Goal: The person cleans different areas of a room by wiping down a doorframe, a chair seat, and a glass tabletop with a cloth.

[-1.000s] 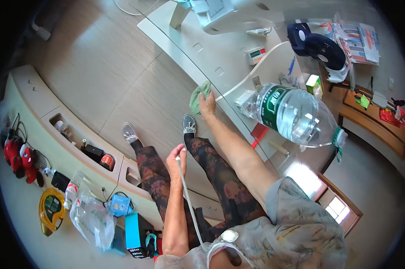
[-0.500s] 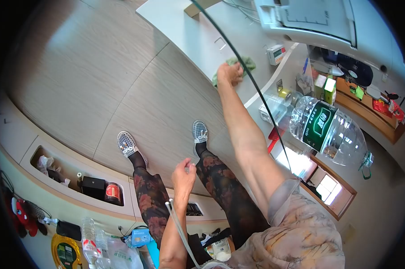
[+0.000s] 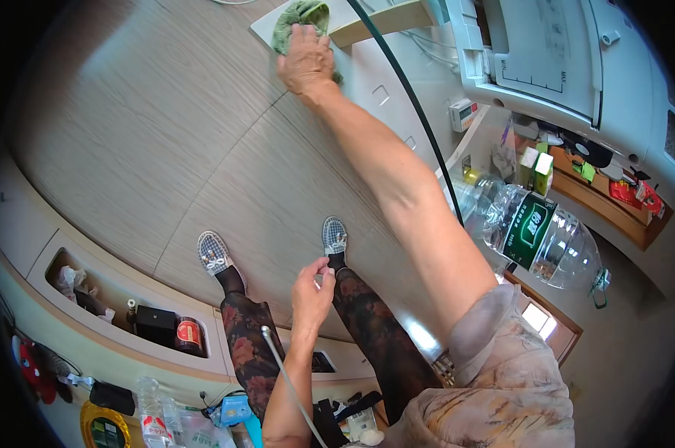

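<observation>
My right hand is stretched far forward, its fingers spread over a green cloth. It presses the cloth against the end of a white panel, beside a light wooden strip. Part of the cloth is hidden beneath my palm. My left hand hangs in front of my legs, with its fingers loosely bent, the thumb apart and nothing seen in it.
A dark-edged glass sheet crosses in front of the panel. To the right are a large water bottle, a white appliance and a small box. A low cabinet with an open niche curves along the left.
My right hand has moved forward and left along the white panel with the green cloth, from its near part to the far end. My left hand stays nearly in place.
</observation>
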Available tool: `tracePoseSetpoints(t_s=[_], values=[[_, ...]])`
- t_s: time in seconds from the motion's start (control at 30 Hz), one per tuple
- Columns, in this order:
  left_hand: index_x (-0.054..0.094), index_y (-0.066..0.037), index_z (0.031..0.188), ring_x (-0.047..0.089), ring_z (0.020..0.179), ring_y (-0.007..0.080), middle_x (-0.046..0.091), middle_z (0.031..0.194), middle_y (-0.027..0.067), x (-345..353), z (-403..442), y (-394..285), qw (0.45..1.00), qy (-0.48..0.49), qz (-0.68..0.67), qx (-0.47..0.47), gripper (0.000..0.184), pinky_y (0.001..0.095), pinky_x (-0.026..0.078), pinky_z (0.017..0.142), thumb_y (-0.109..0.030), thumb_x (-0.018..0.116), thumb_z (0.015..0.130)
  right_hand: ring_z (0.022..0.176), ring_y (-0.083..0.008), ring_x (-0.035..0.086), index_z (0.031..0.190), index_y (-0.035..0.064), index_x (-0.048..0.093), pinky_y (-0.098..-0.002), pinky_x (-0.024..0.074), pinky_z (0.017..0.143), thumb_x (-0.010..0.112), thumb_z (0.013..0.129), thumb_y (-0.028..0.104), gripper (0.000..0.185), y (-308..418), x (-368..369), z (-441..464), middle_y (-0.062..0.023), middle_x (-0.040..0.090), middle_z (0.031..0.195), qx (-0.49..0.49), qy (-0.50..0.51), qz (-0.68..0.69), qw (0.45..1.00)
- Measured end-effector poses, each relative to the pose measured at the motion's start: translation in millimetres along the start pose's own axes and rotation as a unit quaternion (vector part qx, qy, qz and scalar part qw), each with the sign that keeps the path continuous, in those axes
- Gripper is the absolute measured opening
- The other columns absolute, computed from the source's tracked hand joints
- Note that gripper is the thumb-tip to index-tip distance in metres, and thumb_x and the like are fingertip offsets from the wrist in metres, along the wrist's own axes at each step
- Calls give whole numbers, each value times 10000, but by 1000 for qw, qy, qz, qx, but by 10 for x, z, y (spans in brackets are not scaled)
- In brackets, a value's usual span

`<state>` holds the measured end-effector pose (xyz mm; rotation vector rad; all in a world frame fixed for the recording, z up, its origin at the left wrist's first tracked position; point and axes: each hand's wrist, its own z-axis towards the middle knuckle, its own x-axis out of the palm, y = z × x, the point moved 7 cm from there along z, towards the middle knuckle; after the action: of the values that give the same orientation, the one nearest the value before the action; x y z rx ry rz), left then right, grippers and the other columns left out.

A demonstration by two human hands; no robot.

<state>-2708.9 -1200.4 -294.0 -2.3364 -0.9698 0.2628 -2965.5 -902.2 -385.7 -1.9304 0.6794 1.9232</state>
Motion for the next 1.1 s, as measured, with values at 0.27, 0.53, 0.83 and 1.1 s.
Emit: tracePoseSetpoints(t_s=[0.27, 0.53, 0.83, 1.1], values=[[657, -32, 1151, 604, 838, 165, 679, 974, 97, -253, 5, -195, 999, 9, 17, -31, 339, 291, 471, 771, -215, 621, 868, 1110, -410, 508, 1307, 37, 433, -467, 450, 946, 646, 790, 234, 593, -1008, -222, -697, -174, 486, 1279, 186, 130, 25, 974], [660, -35, 1136, 624, 859, 206, 671, 961, 108, -135, 16, -160, 1000, 21, 14, -5, 331, 316, 478, 774, -209, 631, 856, 1133, -374, 493, 1295, 5, 429, -489, 467, 918, 689, 754, 240, 644, -561, -194, -595, -163, 487, 1224, -49, 51, -47, 996], [660, -23, 1137, 600, 779, 173, 681, 951, 117, 24, 39, -101, 998, 30, 37, -32, 337, 291, 470, 725, -214, 625, 860, 1150, -330, 495, 1224, -36, 443, -427, 470, 872, 608, 791, 159, 503, -307, 51, -82, -178, 484, 1210, 49, 114, -64, 990], [661, -18, 1137, 592, 755, 167, 683, 947, 108, 129, 8, 7, 997, 29, 64, -14, 341, 291, 474, 719, -216, 622, 861, 1112, -393, 512, 1228, -15, 441, -467, 466, 927, 660, 773, 230, 562, -371, -144, -222, -206, 508, 1211, -6, 55, 35, 998]])
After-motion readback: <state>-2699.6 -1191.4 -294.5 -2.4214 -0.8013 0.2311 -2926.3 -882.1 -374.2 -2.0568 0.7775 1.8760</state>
